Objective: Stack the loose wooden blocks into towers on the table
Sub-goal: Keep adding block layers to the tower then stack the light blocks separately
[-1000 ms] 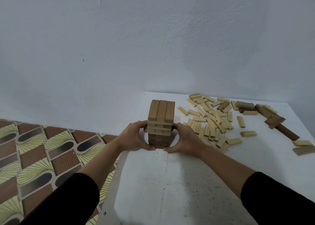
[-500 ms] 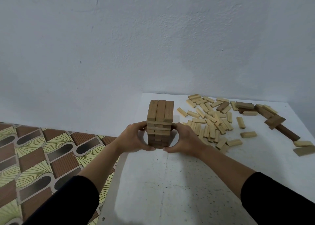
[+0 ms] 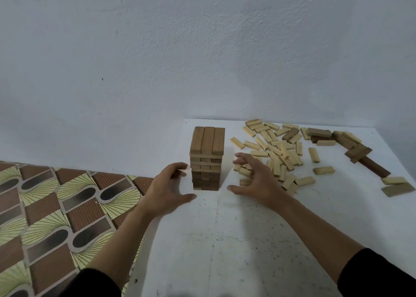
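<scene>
The block tower (image 3: 207,159) stands toward the white table's (image 3: 225,240) far left, with a narrow gap on either side between it and the left hand (image 3: 167,192) and right hand (image 3: 256,182). Scattered pale blocks (image 3: 276,152) and dark blocks (image 3: 358,152) crowd the far right. The near tabletop offers passage. The wall (image 3: 202,49) closes the far edge.

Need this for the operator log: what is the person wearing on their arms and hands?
The left hand and right hand are bare: no gloves, rings or watch show. Forearms are uncovered. A black left sleeve and black right sleeve start near the elbows, plain, unmarked.
</scene>
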### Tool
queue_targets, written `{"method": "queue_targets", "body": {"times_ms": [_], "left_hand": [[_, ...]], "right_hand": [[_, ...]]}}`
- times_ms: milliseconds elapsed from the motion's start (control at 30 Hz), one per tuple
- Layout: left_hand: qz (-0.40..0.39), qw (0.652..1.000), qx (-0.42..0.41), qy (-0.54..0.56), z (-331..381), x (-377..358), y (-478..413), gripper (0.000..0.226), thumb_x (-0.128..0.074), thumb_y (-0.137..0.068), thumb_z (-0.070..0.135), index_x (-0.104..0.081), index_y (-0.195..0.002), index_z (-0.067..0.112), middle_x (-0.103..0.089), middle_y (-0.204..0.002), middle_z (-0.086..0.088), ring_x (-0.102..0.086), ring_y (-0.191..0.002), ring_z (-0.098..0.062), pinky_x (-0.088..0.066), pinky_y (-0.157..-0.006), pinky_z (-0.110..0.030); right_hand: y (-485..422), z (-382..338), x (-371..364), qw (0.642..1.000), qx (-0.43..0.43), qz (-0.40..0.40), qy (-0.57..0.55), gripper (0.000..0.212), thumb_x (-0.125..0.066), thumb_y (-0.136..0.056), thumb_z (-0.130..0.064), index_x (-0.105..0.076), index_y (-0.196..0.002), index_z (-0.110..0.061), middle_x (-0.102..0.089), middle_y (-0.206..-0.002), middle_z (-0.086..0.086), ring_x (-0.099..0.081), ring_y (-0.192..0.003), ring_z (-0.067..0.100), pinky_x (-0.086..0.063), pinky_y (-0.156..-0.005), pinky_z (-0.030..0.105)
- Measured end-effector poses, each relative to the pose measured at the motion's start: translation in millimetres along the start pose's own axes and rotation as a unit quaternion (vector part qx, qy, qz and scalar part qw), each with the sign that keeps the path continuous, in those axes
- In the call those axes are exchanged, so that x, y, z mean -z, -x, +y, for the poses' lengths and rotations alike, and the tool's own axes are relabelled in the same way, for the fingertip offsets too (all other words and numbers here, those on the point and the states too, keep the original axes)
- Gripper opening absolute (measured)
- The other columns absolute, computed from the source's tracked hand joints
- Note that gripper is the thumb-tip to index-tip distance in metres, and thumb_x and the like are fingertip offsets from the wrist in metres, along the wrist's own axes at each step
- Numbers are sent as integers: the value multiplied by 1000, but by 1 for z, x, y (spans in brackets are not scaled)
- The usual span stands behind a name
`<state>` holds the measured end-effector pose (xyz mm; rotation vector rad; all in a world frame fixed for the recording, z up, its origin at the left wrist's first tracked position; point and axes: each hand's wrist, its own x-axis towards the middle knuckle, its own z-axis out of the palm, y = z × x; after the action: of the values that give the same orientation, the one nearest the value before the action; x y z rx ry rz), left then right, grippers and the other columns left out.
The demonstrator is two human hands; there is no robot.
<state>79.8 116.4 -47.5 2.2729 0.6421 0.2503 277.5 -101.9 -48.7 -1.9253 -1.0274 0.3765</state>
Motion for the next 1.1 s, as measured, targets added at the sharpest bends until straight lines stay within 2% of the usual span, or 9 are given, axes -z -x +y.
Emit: {"method": "queue_targets", "body": {"times_ms": [100,267,400,500,700,800,933,1033,1100], "left_hand": [[48,999,3,-5,-1,-4,23,61,-92,-68,37,-52,-114,36,-57,-113,27,-50,-108,17,-41,-84,-8],[101,994,-33,-17,13,-9,52,21,-83,-78,29,-61,-78,29,-64,-86,15,-58,-89,-7,-45,-67,-21],[41,995,-85,13,33,-18,74,27,-70,-87,44,-60,-74,22,-61,-72,5,-57,-71,-20,-47,-60,-29],[-9,989,-138,45,52,-33,82,24,-70,-94,36,-60,-76,23,-60,-73,7,-57,-69,-20,-46,-60,-21],[-71,968,-211,112,97,-74,62,4,-69,-97,23,-65,-98,23,-66,-97,10,-64,-90,-22,-54,-76,-29],[-60,962,-251,88,113,-103,42,15,-67,-98,26,-66,-113,24,-63,-118,14,-60,-114,-13,-51,-92,-28],[-46,951,-303,-46,136,-151,9,40,-50,-101,46,-54,-138,31,-40,-155,8,-25,-149,-13,-26,-121,-33],[-91,935,-293,-179,153,-175,-13,53,-26,-103,62,-22,-154,51,-2,-169,8,9,-156,-19,-2,-123,-41],[-88,922,-286,-248,157,-187,-27,52,-19,-104,63,-9,-155,55,2,-170,7,11,-156,-23,-5,-122,-50]], "right_hand": [[23,0,3,998,-8,56,-24,53,-84,-79,-32,-56,-124,-34,-62,-113,-11,-58,-108,4,-50,-90,24],[53,-3,1,992,58,97,61,23,-78,-86,-16,-68,-107,-17,-64,-104,-8,-57,-102,2,-47,-89,18],[67,5,3,981,114,115,108,16,-75,-87,-10,-70,-102,-12,-63,-100,-3,-60,-98,12,-52,-88,30],[83,13,15,972,130,138,140,10,-69,-90,-14,-70,-99,-10,-64,-98,-3,-60,-98,15,-52,-88,37],[110,33,57,958,39,169,230,32,-55,-89,-34,-70,-109,-14,-63,-112,-2,-53,-113,20,-41,-96,38],[120,45,79,953,-5,177,245,29,-56,-91,-34,-68,-112,-18,-62,-116,-3,-51,-116,19,-41,-96,37],[134,66,112,940,-66,187,279,32,-55,-95,-36,-64,-121,-19,-60,-121,-3,-48,-121,17,-40,-100,36],[136,81,129,939,-106,168,282,40,-57,-100,-34,-56,-136,-18,-56,-135,0,-44,-130,18,-40,-108,38],[133,89,135,937,-105,148,298,44,-54,-101,-37,-54,-141,-18,-55,-139,1,-43,-132,19,-37,-109,38]]}}
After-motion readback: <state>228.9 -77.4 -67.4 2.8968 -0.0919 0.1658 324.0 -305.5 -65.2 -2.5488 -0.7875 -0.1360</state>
